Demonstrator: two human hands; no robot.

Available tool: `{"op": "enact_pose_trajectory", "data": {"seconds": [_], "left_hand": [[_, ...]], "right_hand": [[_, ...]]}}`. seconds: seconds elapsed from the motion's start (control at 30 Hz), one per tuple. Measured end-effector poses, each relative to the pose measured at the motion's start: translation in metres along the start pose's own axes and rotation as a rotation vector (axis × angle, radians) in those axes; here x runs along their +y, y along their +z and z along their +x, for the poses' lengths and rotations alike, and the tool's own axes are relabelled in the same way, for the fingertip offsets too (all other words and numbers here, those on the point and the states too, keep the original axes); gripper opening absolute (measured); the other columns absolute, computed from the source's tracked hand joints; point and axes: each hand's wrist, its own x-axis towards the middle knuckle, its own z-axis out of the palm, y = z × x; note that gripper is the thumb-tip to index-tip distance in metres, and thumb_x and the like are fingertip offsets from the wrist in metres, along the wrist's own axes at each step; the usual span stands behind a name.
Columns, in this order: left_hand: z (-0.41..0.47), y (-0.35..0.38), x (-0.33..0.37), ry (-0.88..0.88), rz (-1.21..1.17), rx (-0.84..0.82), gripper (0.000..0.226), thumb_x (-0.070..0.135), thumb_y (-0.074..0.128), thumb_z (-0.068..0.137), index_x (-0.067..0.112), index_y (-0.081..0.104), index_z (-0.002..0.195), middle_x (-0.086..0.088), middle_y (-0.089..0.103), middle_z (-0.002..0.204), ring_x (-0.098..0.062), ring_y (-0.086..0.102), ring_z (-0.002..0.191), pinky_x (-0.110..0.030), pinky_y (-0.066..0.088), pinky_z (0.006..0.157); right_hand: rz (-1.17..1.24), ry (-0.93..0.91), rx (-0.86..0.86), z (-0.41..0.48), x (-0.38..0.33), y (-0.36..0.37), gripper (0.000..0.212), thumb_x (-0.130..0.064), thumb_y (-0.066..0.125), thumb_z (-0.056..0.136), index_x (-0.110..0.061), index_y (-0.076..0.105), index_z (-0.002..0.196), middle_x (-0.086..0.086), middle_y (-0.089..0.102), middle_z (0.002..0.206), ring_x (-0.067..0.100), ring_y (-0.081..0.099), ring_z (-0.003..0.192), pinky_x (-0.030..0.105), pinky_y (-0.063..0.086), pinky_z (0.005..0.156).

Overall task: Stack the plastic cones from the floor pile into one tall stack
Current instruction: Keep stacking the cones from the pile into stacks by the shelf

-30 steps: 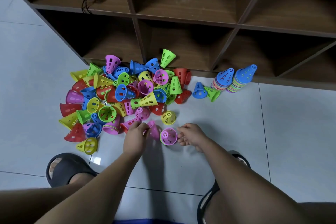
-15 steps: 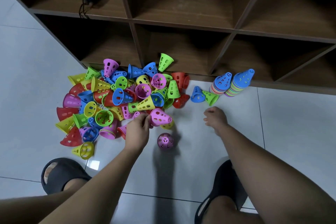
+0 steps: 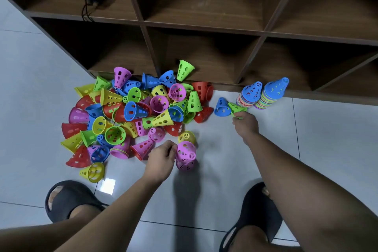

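- Pale glossy tiled floor (image 3: 327, 149) runs up to a dark brown wooden cubby shelf (image 3: 204, 32); I am crouched before it in black slippers (image 3: 67, 200).
- Location of stock: the loose pile of perforated plastic cones (image 3: 131, 112), in red, yellow, green, blue and magenta, lies on the floor against the shelf foot, with the cones tumbled in all directions.
- Work completed: two striped stacks of nested cones (image 3: 259, 98), each topped in blue, stand just beside each other at the shelf base, to the right of the pile. A single blue plastic cone (image 3: 222, 107) stands between the pile and the stacks.
- My left hand (image 3: 163, 157) has its fingers curled round a magenta perforated plastic cone (image 3: 185, 150), held directly over a second magenta cone (image 3: 185, 165) on the floor at the pile's near edge. I cannot tell whether the two are nested yet.
- My right hand (image 3: 244, 125) pinches a green perforated plastic cone (image 3: 236, 108) that lies on its side just beside the blue one, near the foot of the stacks.
- Handling assessment: the cones look thin-walled, light and fairly stiff, with smooth sides that may slip.
- Recommended hold: take each cone at the wide rim or through the side holes, since the narrow tip offers little purchase.
- Risk noted: cones pressed down hard may jam, and a single tall stack is likely to lean and topple.
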Motion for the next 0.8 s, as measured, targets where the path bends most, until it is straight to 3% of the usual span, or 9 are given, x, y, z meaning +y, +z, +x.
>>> {"op": "enact_pose_trajectory", "data": {"seconds": [0.13, 0.3, 0.4, 0.5, 0.63, 0.8], "left_hand": [[-0.007, 0.003, -0.002, 0.025, 0.059, -0.01, 0.025, 0.028, 0.053, 0.11, 0.023, 0.061, 0.086, 0.009, 0.066, 0.074, -0.006, 0.063, 0.07, -0.022, 0.043, 0.06], [-0.016, 0.009, -0.012, 0.004, 0.21, -0.045, 0.022, 0.027, 0.052, 0.105, 0.02, 0.059, 0.086, 0.003, 0.067, 0.081, -0.022, 0.062, 0.076, -0.042, 0.053, 0.066], [-0.02, 0.011, -0.015, -0.017, 0.222, -0.04, 0.018, 0.029, 0.054, 0.104, 0.023, 0.061, 0.089, 0.002, 0.069, 0.086, -0.024, 0.063, 0.079, -0.039, 0.054, 0.067], [-0.02, 0.013, -0.017, -0.04, 0.255, -0.052, 0.015, 0.035, 0.055, 0.104, 0.025, 0.064, 0.096, 0.001, 0.071, 0.092, -0.024, 0.065, 0.083, -0.035, 0.051, 0.065], [-0.016, 0.011, -0.018, -0.064, 0.281, -0.009, 0.017, 0.033, 0.057, 0.103, 0.02, 0.068, 0.107, 0.0, 0.072, 0.101, -0.022, 0.063, 0.086, -0.032, 0.047, 0.067], [-0.001, 0.002, -0.012, -0.025, 0.264, 0.039, 0.017, 0.031, 0.058, 0.102, 0.02, 0.069, 0.107, -0.003, 0.076, 0.097, -0.026, 0.069, 0.089, -0.036, 0.054, 0.073]], "right_hand": [[0.012, 0.0, 0.102, -0.037, -0.019, -0.013, 0.02, -0.015, 0.063, 0.088, -0.018, 0.08, 0.097, 0.008, 0.079, 0.097, 0.031, 0.071, 0.094, 0.036, 0.059, 0.083], [0.107, 0.013, 0.197, -0.072, -0.025, -0.017, 0.008, -0.017, 0.074, 0.084, -0.018, 0.079, 0.09, 0.003, 0.077, 0.088, 0.023, 0.07, 0.083, 0.027, 0.052, 0.074], [0.201, 0.033, 0.202, -0.091, -0.024, -0.012, 0.011, -0.012, 0.073, 0.079, -0.023, 0.075, 0.08, 0.003, 0.078, 0.079, 0.02, 0.073, 0.075, 0.032, 0.059, 0.076], [0.273, 0.062, 0.197, -0.11, -0.026, -0.009, 0.017, -0.004, 0.071, 0.079, -0.019, 0.075, 0.084, 0.003, 0.074, 0.07, 0.005, 0.066, 0.055, 0.027, 0.052, 0.065], [0.482, 0.094, -0.043, -0.133, -0.03, -0.006, 0.016, 0.004, 0.075, 0.085, -0.008, 0.07, 0.095, 0.011, 0.071, 0.078, 0.009, 0.063, 0.053, 0.025, 0.044, 0.051], [0.508, 0.136, -0.432, -0.16, -0.04, -0.006, 0.019, 0.003, 0.078, 0.087, -0.01, 0.067, 0.096, 0.005, 0.068, 0.076, 0.012, 0.062, 0.06, 0.024, 0.044, 0.056]]}}
